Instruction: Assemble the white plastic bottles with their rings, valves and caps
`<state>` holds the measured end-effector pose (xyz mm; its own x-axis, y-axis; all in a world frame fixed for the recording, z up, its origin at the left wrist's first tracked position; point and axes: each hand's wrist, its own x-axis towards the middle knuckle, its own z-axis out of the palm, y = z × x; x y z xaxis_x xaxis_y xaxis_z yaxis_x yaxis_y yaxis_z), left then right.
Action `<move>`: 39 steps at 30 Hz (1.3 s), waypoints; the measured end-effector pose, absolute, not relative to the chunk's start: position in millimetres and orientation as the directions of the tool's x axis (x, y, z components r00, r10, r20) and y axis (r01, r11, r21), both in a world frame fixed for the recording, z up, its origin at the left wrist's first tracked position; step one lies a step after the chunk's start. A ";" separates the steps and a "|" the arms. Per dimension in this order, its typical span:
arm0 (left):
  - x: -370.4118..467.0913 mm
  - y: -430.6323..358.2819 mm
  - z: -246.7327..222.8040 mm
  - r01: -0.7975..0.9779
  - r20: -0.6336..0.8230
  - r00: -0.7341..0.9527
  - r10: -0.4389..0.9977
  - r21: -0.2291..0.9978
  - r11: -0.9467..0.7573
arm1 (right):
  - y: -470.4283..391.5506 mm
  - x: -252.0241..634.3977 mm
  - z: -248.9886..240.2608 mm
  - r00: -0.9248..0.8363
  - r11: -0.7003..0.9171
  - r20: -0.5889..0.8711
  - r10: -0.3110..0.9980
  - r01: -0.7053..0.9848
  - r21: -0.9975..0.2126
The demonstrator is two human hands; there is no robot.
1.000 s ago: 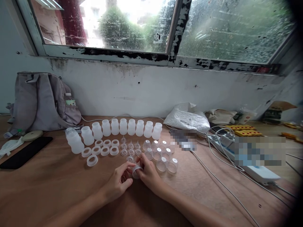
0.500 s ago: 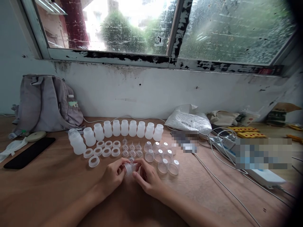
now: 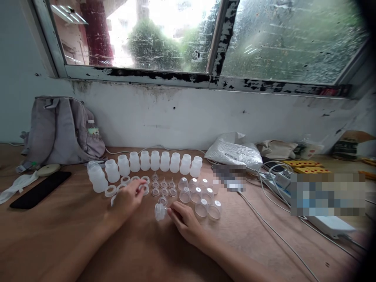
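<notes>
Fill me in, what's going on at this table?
A person works with two bare hands. The right hand holds a translucent ribbed collar. The left hand is over the loose collar rings, fingers at one of them; whether it grips it is unclear. Clear teats sit between the rings and the clear dome caps. Behind them, frosted bottles stand in a curved row.

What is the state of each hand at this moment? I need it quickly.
Left hand: at a pale ring; whether it grips cannot be told.
Right hand: closed, holding a translucent ribbed piece.
</notes>
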<state>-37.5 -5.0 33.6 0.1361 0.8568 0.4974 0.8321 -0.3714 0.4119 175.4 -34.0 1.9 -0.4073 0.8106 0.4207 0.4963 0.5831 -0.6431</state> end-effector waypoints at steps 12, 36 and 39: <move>-112.0 49.5 58.0 0.982 0.413 -0.143 0.900 -0.057 0.182 | -34.0 175.0 0.3 -0.395 0.585 0.433 0.810 0.517 -0.624; -21.0 -31.8 18.0 0.639 0.669 0.418 0.615 0.265 -0.722 | -32.6 180.2 2.5 -0.132 0.396 0.374 0.918 0.298 -0.868; -16.9 -26.6 6.2 0.563 0.670 0.339 0.661 0.418 -0.713 | -32.3 180.8 1.7 -0.095 0.372 0.360 0.928 0.266 -0.889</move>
